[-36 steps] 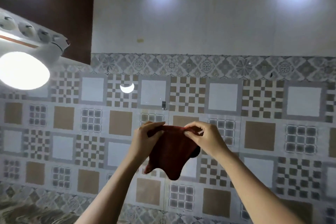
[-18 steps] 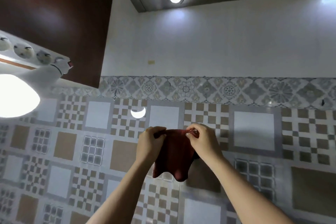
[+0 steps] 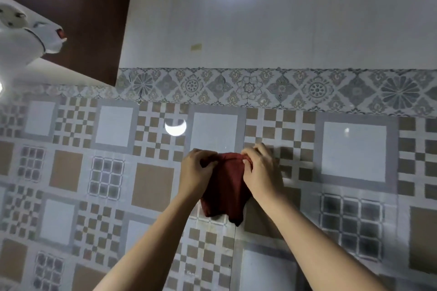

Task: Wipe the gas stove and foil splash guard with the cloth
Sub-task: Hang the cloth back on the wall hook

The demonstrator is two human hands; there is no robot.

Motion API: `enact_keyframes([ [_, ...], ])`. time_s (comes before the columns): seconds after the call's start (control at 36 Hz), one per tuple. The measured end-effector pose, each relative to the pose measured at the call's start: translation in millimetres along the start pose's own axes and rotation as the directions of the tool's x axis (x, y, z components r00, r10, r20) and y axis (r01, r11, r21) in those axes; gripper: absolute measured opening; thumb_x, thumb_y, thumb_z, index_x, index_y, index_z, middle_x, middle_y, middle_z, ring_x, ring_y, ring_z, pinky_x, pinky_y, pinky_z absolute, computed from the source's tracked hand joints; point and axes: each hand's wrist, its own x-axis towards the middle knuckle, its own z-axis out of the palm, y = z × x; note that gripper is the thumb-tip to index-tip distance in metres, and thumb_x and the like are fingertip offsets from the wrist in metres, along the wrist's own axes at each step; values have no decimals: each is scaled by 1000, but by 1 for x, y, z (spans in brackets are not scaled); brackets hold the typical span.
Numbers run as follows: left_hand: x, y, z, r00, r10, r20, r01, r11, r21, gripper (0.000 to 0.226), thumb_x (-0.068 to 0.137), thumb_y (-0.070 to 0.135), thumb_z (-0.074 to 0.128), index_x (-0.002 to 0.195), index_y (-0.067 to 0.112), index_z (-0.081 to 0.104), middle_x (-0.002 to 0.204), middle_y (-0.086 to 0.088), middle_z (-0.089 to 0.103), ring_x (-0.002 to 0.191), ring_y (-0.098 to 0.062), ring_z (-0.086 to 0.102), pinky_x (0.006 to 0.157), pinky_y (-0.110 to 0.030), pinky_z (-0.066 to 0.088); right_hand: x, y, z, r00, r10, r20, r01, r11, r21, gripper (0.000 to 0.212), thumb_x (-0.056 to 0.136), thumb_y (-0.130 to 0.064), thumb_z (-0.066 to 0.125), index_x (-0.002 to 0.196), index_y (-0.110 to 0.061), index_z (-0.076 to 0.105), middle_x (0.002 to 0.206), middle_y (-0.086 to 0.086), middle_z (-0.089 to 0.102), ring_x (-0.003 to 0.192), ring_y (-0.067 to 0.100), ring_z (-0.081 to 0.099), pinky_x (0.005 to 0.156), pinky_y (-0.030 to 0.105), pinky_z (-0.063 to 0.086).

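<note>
Watching the feed: cloth (image 3: 227, 186) hangs dead centre in front of the tiles (image 3: 153, 186). Left hand (image 3: 197, 168) is at its 10 o'clock and right hand (image 3: 260, 172) at its 2 o'clock, fingers curled, both pinching the top edge. No stove or foil in view, so I'd call this spreading or hanging the cloth, not wiping. Any next wipe calls for looking down to find the stove.
</note>
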Motion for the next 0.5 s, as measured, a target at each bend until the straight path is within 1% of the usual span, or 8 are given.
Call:
enact_keyframes([
  [0.06,-2,-2,3,1000,9,-17,-9,1000,-7,19,82,7,61,95,16,72,95,3,59,85,-5,53,74,-3,40,-2,-1,1,1000,-4,-31,4,1000,6,16,79,3,61,88,-9,67,90,6,58,84,25,57,59,34,53],
  [0.11,-4,-5,6,999,23,-31,-23,1000,0,21,82,6,60,96,17,71,95,5,57,92,-12,54,83,-16,44,-7,-2,3,999,-12,-39,12,1000,8,16,78,5,62,87,-7,69,86,6,58,79,24,57,56,28,50],
  [0.14,-5,-6,7,999,31,-31,-31,999,9,21,83,6,60,97,17,71,95,6,56,95,-14,54,86,-22,46,-9,-1,5,999,-15,-30,15,1000,11,16,79,4,62,88,-7,70,86,6,58,79,23,57,56,27,50],
  [0.19,-9,-10,9,999,50,-18,-49,999,17,21,84,6,59,98,18,70,95,7,56,97,-16,54,88,-28,47,-16,1,8,1000,-6,-11,7,999,32,15,81,2,63,89,-7,71,87,5,59,79,21,57,56,26,51],
  [0.31,-22,-16,11,998,63,11,-63,998,-25,20,86,7,58,102,16,68,95,4,61,95,-17,57,86,-30,49,-30,6,12,1000,24,-2,-24,995,98,12,81,-2,65,89,-7,72,85,2,60,76,15,56,56,13,41],
  [0.33,-25,-18,12,998,57,18,-56,997,-47,21,87,8,58,104,15,67,96,3,62,95,-17,58,87,-30,49,-34,7,13,1000,31,1,-30,993,113,12,81,-3,66,90,-8,72,84,1,60,74,14,55,57,13,40],
  [0.42,-35,-20,12,998,38,44,-32,992,-121,25,88,10,57,111,18,65,100,3,65,93,-12,59,85,-24,49,-44,9,15,1000,30,-8,-28,988,154,15,82,-5,66,96,-7,72,83,1,60,72,14,55,59,19,44],
  [0.5,-43,-20,10,998,-9,62,23,973,-230,26,90,13,57,115,19,63,99,8,66,94,-8,61,84,-20,49,-54,9,16,1000,16,-20,-12,986,168,24,83,-3,64,105,-8,70,88,2,64,77,18,60,65,26,52],
])
